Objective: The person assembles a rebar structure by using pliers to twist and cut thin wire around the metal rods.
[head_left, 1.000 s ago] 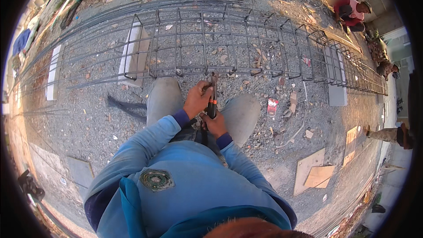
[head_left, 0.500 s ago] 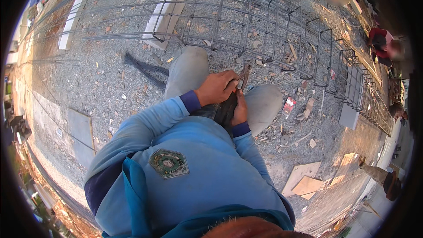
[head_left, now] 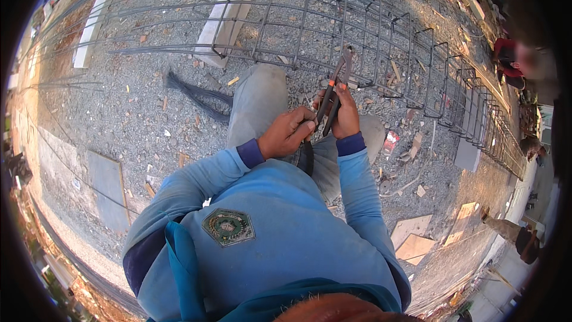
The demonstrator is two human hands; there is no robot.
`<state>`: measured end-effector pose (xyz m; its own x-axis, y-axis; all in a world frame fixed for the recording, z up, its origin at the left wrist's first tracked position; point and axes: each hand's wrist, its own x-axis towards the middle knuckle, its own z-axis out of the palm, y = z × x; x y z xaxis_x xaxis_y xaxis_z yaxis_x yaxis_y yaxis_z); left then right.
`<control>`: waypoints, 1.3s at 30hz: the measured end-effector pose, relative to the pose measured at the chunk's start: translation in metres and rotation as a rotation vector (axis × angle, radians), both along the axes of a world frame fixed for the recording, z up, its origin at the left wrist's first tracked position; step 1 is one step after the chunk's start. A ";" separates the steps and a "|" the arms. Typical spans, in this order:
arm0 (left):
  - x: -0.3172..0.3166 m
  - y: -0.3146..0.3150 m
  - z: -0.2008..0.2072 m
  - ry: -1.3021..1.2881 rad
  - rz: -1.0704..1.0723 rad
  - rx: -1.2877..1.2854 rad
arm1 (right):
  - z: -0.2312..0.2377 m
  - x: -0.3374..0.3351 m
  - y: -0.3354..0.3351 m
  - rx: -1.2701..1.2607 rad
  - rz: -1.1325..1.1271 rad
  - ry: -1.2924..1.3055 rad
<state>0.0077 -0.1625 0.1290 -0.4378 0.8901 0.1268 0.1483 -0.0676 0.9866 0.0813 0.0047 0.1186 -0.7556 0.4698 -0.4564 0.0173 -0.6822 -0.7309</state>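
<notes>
Pincers [head_left: 342,71] with black handles and orange bands point away from me, jaws toward the rebar cage. My right hand [head_left: 348,116] is closed around their handles. Close by on the left, my left hand [head_left: 285,135] is closed in a pinch, its fingertips beside the handles. A curved black strip [head_left: 308,156] runs from under those fingers down to my lap; where it ends is hidden. Just beyond my knees lies the rebar cage [head_left: 304,18], made of long bars and square stirrups.
Pale blocks [head_left: 225,24] prop up the cage. A bundle of dark tie wire [head_left: 199,98] lies on the gravel left of my knee. Boards [head_left: 411,235] and a grey panel [head_left: 108,188] lie nearer. People [head_left: 512,62] are at the right edge.
The pincers have moved forward and right, out from my lap, with my right hand now higher on them. My left hand has drawn back slightly toward my body.
</notes>
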 end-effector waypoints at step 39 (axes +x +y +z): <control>-0.046 -0.054 -0.014 -0.775 0.107 0.098 | 0.006 -0.116 -0.041 0.584 0.210 -0.216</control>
<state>-0.0386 -0.2165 0.1155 -0.5165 0.8386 -0.1734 -0.5683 -0.1842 0.8019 -0.0342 -0.0364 0.1250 -0.7783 0.5384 -0.3229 0.2947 -0.1408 -0.9452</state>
